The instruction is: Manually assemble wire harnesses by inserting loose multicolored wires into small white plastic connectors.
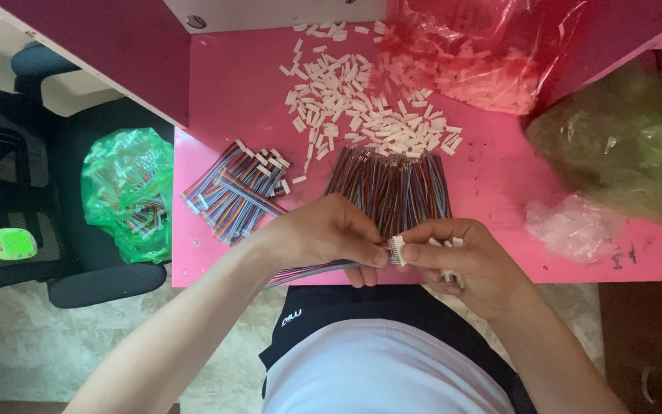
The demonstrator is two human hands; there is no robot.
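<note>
1. Ribbon cable [308, 271], a flat strip of many-coloured wires, is held over the near edge of the pink table [216, 100], and its end is met by a small white connector housing [398, 251] between the two hands.
2. The left hand [323, 234] is seen with fingers drawn together and pinched on the cable just beside the housing.
3. The right hand [465, 261] is seen with thumb and forefinger clamped on the housing; a few more white housings [449, 274] are tucked in its palm.
4. A loose bundle of uncapped coloured wires [392, 188] is laid on the table just beyond the hands.
5. A pile of white housings [362, 107] is scattered farther back, beside a red plastic bag [476, 54] filled with more.
6. A stack of finished cables [235, 192] is placed to the left of the bundle.
7. A green bag [128, 192] is rested on a black chair [78, 284] left of the table.
</note>
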